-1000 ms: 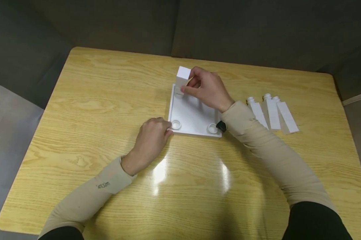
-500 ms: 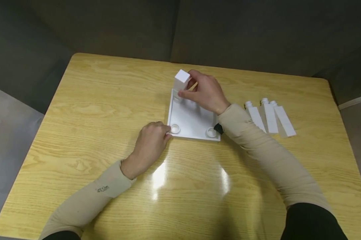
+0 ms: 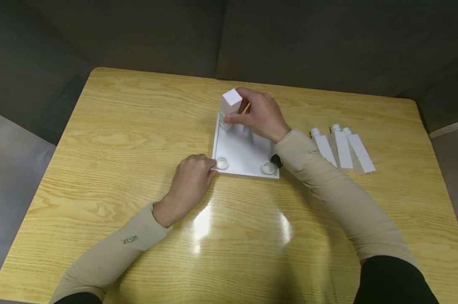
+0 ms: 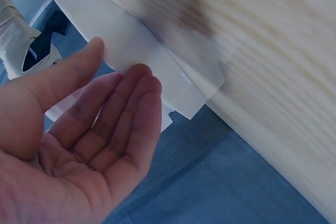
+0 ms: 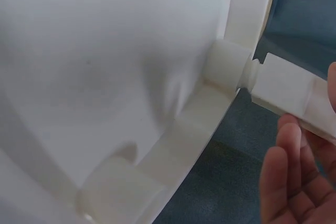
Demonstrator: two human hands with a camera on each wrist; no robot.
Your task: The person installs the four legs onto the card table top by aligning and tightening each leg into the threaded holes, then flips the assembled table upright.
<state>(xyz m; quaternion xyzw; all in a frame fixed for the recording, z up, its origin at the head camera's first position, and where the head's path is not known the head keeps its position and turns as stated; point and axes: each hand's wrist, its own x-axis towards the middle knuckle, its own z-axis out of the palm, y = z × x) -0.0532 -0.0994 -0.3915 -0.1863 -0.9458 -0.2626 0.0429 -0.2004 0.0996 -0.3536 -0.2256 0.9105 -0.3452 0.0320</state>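
Observation:
A white square plate (image 3: 244, 147) with raised round sockets lies on the table. My left hand (image 3: 187, 185) pinches its near left corner, beside a socket (image 3: 222, 163); in the left wrist view, the fingers of that hand (image 4: 100, 124) curl at the plate's edge (image 4: 121, 40). With thumb and fingers my right hand (image 3: 261, 114) grips a white square-sided leg (image 3: 230, 101), upright at the far left socket. From the right wrist view, the leg (image 5: 291, 85) meets the corner socket (image 5: 228, 64), with the right hand (image 5: 299, 177) around it; how deeply it sits is hidden.
Three white legs with threaded ends lie right of the plate: one (image 3: 325, 150) near the right sleeve, one in the middle (image 3: 344, 150), one at the right (image 3: 361, 152). Another socket (image 3: 268, 167) is at the near right corner. Dark panels (image 3: 290, 42) stand behind the table (image 3: 137, 126).
The leg has turned about its long axis at the far left socket, and the right fingers have shifted with it. The left hand keeps its hold; the whole head view has shifted slightly.

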